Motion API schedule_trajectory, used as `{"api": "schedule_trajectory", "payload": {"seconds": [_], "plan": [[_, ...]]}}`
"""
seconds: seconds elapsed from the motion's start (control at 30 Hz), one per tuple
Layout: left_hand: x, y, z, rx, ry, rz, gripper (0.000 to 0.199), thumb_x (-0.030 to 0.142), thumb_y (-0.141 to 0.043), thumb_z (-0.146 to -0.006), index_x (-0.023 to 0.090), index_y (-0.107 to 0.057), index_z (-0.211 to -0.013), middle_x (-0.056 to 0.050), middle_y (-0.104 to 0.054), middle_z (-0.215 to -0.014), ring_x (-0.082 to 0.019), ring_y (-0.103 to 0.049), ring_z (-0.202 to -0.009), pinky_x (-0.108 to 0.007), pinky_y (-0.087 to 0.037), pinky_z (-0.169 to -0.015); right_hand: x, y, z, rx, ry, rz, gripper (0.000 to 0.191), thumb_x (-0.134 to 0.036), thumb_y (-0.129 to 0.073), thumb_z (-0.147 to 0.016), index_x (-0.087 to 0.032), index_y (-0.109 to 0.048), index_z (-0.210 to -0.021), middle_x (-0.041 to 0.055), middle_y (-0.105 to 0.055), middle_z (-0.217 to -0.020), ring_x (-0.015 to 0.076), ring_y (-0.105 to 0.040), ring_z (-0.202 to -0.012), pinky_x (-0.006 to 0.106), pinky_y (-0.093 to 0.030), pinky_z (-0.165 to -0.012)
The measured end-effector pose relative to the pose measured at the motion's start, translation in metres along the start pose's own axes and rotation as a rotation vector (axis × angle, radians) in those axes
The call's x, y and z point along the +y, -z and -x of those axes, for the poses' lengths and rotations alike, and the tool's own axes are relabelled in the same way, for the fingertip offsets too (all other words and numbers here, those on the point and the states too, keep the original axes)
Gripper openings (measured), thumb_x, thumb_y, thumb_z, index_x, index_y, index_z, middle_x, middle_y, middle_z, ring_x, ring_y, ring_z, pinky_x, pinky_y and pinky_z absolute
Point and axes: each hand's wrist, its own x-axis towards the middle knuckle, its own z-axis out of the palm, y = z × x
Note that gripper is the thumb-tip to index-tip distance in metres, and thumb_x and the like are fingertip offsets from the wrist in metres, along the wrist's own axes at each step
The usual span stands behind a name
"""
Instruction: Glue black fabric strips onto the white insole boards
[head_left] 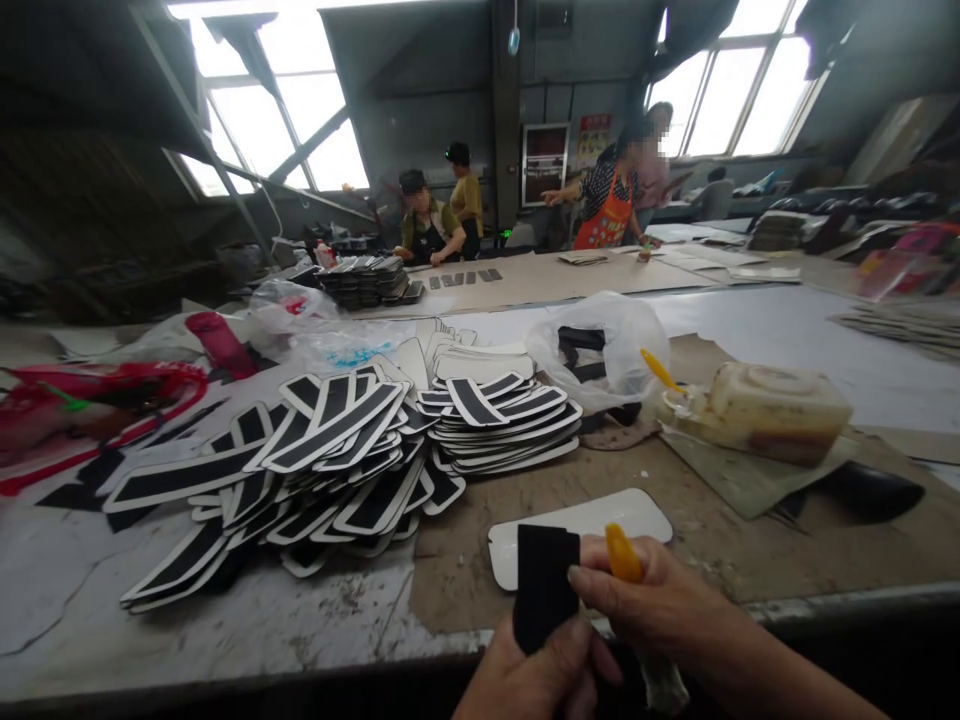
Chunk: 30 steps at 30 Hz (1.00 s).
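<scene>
your left hand [540, 670] has a folded black strip [546, 575] pinched near its lower end, the thumb lying over the front. your right hand [664, 595] meets the strip's right edge with thumb and forefinger, and it also grips a brush [624, 555], its yellow handle poking up past your fingers and its pale end hanging below. the strip is up in front of you, near the table's edge, covering part of a white panel [619, 515] that lies on the brown sheet [465, 600].

to the left of that panel you have a loose pile [330, 430] of white pieces with black strips on them, and a neater stack [506, 435] touching it. beyond the panel sits a clear plastic bag [630, 345] with dark pieces inside; to its right, a stained plastic container [784, 405] lies on its side.
</scene>
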Motion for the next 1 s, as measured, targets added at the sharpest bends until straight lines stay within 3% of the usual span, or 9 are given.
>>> {"api": "schedule_trajectory", "payload": {"seconds": [0.17,0.27,0.4,0.5,0.6,0.7,0.8,0.9,1.0], "plan": [[-0.003,-0.001,-0.001,-0.082,-0.022,-0.028,0.047,0.061,-0.059,-0.070,0.014,-0.059,-0.069,0.005,-0.042,-0.047,-0.005,-0.029,-0.036,-0.024,-0.019,-0.038,-0.002,0.005,0.003,0.017,-0.191,-0.101,0.054,-0.069,-0.050,-0.076,-0.017,-0.045,-0.062,-0.0071,-0.038,-0.047,0.0037,-0.030,-0.039,0.018,-0.018,-0.038],[-0.003,-0.002,-0.003,-0.079,-0.040,-0.088,0.047,0.061,-0.061,-0.067,0.014,-0.059,-0.069,0.004,-0.044,-0.052,-0.004,-0.029,-0.036,-0.023,-0.017,-0.036,-0.004,0.008,0.002,0.020,-0.203,-0.239,0.049,-0.063,-0.055,-0.078,-0.017,-0.045,-0.065,-0.0070,-0.041,-0.051,0.0031,-0.031,-0.041,0.017,-0.021,-0.039],[-0.007,0.002,-0.006,-0.050,0.005,-0.133,0.048,0.062,-0.057,-0.069,0.014,-0.060,-0.069,0.008,-0.034,-0.038,-0.006,-0.027,-0.034,-0.023,-0.016,-0.036,-0.008,0.010,0.000,0.054,-0.190,-0.258,0.042,-0.056,-0.065,-0.075,-0.016,-0.049,-0.073,-0.0092,-0.037,-0.053,0.0019,-0.025,-0.043,0.015,-0.021,-0.039],[-0.012,0.007,-0.008,-0.035,-0.033,-0.175,0.040,0.054,-0.055,-0.075,0.014,-0.060,-0.072,0.007,-0.035,-0.041,-0.006,-0.027,-0.036,-0.023,-0.019,-0.038,-0.007,0.012,-0.002,0.078,-0.204,-0.247,0.046,-0.061,-0.062,-0.074,-0.016,-0.053,-0.078,-0.0087,-0.038,-0.053,0.0023,-0.026,-0.043,0.015,-0.020,-0.039],[-0.011,0.010,-0.007,-0.076,-0.113,-0.321,0.029,0.041,-0.053,-0.081,0.013,-0.063,-0.076,0.003,-0.043,-0.055,-0.009,-0.038,-0.052,-0.023,-0.029,-0.050,-0.004,0.014,-0.004,0.117,-0.239,-0.283,0.052,-0.067,-0.060,-0.071,-0.016,-0.050,-0.068,-0.0063,-0.042,-0.055,0.0033,-0.031,-0.044,0.016,-0.021,-0.039],[-0.008,0.011,-0.005,-0.152,-0.154,-0.415,0.024,0.034,-0.052,-0.082,0.014,-0.064,-0.077,0.000,-0.050,-0.069,-0.012,-0.045,-0.066,-0.025,-0.035,-0.061,-0.002,0.017,-0.007,0.092,-0.309,-0.248,0.048,-0.059,-0.066,-0.071,-0.016,-0.047,-0.065,-0.0069,-0.040,-0.054,0.0028,-0.029,-0.044,0.017,-0.019,-0.039],[-0.008,0.011,-0.006,-0.153,-0.091,-0.403,0.025,0.035,-0.049,-0.081,0.016,-0.062,-0.074,0.002,-0.047,-0.061,-0.012,-0.042,-0.057,-0.024,-0.034,-0.055,-0.003,0.015,-0.009,0.079,-0.295,-0.191,0.040,-0.052,-0.069,-0.072,-0.016,-0.050,-0.072,-0.0087,-0.035,-0.054,0.0027,-0.023,-0.044,0.019,-0.016,-0.039],[-0.015,0.014,-0.007,-0.077,0.026,-0.363,0.028,0.038,-0.044,-0.083,0.017,-0.059,-0.074,0.004,-0.042,-0.049,-0.009,-0.037,-0.043,-0.022,-0.028,-0.043,-0.008,0.011,-0.012,0.173,-0.194,-0.132,0.042,-0.055,-0.068,-0.071,-0.016,-0.053,-0.072,-0.0078,-0.038,-0.055,0.0035,-0.026,-0.046,0.019,-0.019,-0.041],[-0.024,0.022,-0.006,-0.021,0.077,-0.320,0.032,0.044,-0.043,-0.083,0.016,-0.058,-0.076,0.004,-0.045,-0.047,-0.008,-0.037,-0.038,-0.020,-0.026,-0.039,-0.013,0.011,-0.014,0.360,-0.144,-0.113,0.044,-0.056,-0.070,-0.067,-0.018,-0.049,-0.070,-0.0105,-0.030,-0.050,0.0028,-0.022,-0.043,0.019,-0.016,-0.039]]}}
